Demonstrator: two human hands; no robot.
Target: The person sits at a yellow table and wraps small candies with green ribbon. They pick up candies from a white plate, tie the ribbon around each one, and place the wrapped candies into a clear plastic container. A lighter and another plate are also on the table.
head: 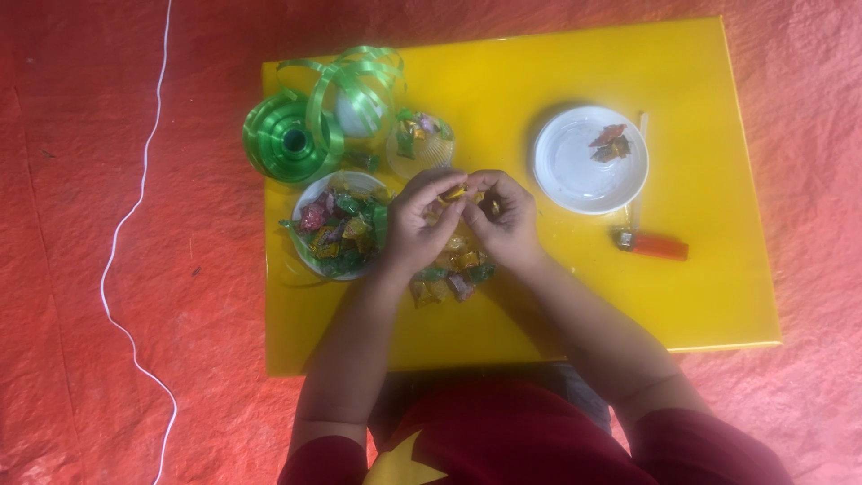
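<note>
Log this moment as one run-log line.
left hand: pinching yellow strip | right hand: same strip | under hands: wrapped candies | board: yellow

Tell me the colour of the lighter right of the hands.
Orange, with a metal top; the lighter shows in the head view.

Both hands pinch a sweets bundle.

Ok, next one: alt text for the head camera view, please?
Both bare hands, left hand and right hand, meet over a yellow rectangular board, pinching a small yellow piece above a heap of wrapped candies. Around them: a white plate of colourful candies, a green ribbon spool, and an orange lighter.
</note>
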